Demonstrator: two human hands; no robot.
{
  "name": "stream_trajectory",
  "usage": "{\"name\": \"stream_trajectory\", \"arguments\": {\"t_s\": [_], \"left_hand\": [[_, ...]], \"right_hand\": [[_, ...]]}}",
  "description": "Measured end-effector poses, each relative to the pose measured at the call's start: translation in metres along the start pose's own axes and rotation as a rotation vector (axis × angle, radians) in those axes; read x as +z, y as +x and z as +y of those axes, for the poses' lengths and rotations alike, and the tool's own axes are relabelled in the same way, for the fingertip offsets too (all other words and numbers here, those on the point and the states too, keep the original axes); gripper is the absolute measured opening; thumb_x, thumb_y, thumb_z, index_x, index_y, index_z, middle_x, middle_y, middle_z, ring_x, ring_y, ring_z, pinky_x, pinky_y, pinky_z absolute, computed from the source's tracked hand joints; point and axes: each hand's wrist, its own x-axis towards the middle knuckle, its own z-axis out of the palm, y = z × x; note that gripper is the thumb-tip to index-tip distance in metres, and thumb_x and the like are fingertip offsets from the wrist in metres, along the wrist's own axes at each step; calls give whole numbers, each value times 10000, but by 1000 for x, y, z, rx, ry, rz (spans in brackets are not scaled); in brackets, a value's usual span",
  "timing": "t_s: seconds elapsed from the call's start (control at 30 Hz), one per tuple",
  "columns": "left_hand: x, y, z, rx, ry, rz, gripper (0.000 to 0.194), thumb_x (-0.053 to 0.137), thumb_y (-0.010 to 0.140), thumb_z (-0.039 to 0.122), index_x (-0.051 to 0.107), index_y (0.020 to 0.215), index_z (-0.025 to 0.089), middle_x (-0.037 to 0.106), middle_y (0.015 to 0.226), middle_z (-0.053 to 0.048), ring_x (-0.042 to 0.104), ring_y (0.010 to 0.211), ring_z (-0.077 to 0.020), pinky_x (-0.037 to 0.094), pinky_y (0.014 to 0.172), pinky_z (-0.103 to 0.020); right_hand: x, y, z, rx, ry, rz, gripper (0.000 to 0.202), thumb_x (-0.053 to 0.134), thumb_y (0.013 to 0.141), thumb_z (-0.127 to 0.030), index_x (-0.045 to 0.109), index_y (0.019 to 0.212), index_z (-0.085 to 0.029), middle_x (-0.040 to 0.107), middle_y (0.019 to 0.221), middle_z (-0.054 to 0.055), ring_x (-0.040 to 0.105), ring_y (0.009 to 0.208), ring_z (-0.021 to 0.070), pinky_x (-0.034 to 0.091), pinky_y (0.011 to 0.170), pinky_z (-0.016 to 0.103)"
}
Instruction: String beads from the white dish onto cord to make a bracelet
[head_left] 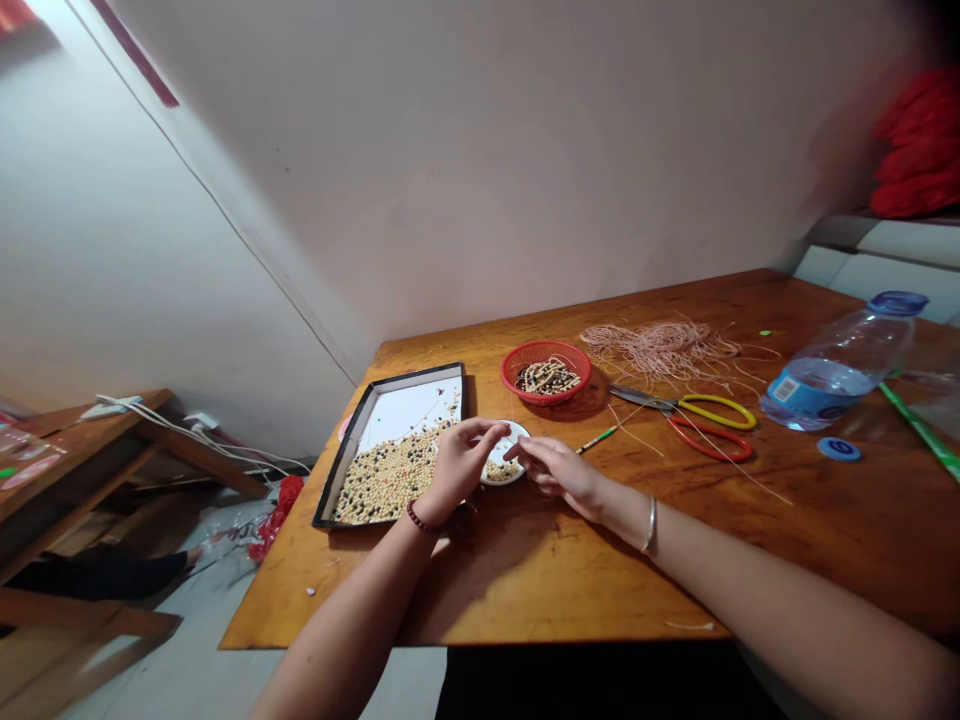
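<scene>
Beads in small white dish (504,468), frame centre: threading step. Left hand (457,462) pinched, contents too small to tell; right hand (555,468) loosely curled, apparently empty. Next: steady fingertip alignment.

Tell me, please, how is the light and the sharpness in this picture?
Head view: dim, warm indoor light; the hands cast soft shadows on the wooden table; the red things at the upper right are blurred; wide-lens distortion tilts the wall and bends the edges; slight glare on the water bottle.

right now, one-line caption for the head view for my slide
Two hands, left hand and right hand, meet over a small white dish of beads beside a bead tray on a wooden table.
</scene>
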Motion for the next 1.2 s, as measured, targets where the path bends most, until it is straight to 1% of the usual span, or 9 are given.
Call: {"name": "stream_trajectory", "arguments": {"t_s": [0.17, 0.33, 0.4, 0.5, 0.57, 0.63, 0.83, 1.03, 1.2], "left_hand": [[-10, 8, -2, 20, -39, 173, 313, 605, 815, 436, 690, 849, 136, 721, 875, -94, 657, 799, -175, 511, 722, -275], [-10, 7, -2, 41, 3, 237, 317, 549, 848, 456, 640, 884, 154, 702, 938, -97, 652, 796, -169, 503, 701, -269], [-7, 1, 1, 86, 120, 193, 306, 517, 870, 451, 633, 878, 168, 685, 869, -67, 623, 737, -148, 474, 654, -241], [-1, -7, 8, 149, 274, -47, 306, 444, 915, 420, 619, 861, 174, 614, 707, -18, 532, 627, -119, 406, 600, -221], [4, -12, 12, 174, 330, -188, 301, 414, 931, 396, 597, 847, 173, 587, 708, -10, 494, 626, -115, 382, 605, -225], [7, -13, 14, 176, 370, -251, 299, 406, 933, 388, 572, 810, 171, 570, 734, -13, 475, 643, -120, 370, 611, -233], [8, -10, 10, 121, 330, -272, 275, 406, 931, 385, 548, 827, 174, 563, 769, -21, 475, 681, -138, 384, 643, -252], [11, -13, 13, 181, 308, -323, 304, 461, 911, 393, 589, 752, 167, 591, 696, -17, 491, 636, -123, 380, 631, -237], [15, -16, 7, 234, 329, -223, 276, 536, 876, 382, 633, 746, 159, 645, 730, -39, 519, 621, -116, 395, 630, -233]], "right_hand": [[1, -1, -1, -5, 18, 14, 343, 625, 736, -483, 636, 805, -147, 346, 538, -86, 134, 381, 16, 60, 366, 195], [3, -7, -9, -19, 134, 78, 304, 666, 724, -446, 605, 842, -173, 316, 562, -89, 143, 415, 27, 62, 383, 182], [2, -8, -12, -29, 191, 108, 282, 670, 731, -427, 596, 859, -186, 373, 613, -73, 163, 426, 28, 68, 383, 178], [1, -8, -15, -9, 228, 126, 258, 660, 755, -416, 597, 868, -193, 419, 645, -60, 182, 430, 31, 86, 375, 175], [2, -9, -16, 3, 250, 126, 250, 666, 761, -408, 600, 867, -191, 426, 640, -60, 193, 431, 31, 106, 372, 169], [2, -9, -17, 1, 288, 111, 247, 677, 760, -396, 600, 868, -188, 415, 628, -65, 192, 431, 29, 124, 373, 162], [-2, -7, -16, 32, 391, 27, 237, 631, 806, -400, 576, 910, -194, 359, 606, -83, 119, 415, 31, 114, 354, 151], [-6, -5, -16, 100, 559, 10, 192, 625, 829, -354, 578, 917, -189, 403, 595, -87, 148, 387, 14, 131, 331, 120], [-1, -8, -17, 126, 549, 40, 204, 656, 812, -336, 599, 934, -182, 436, 580, -82, 217, 377, 5, 165, 321, 103]]}}
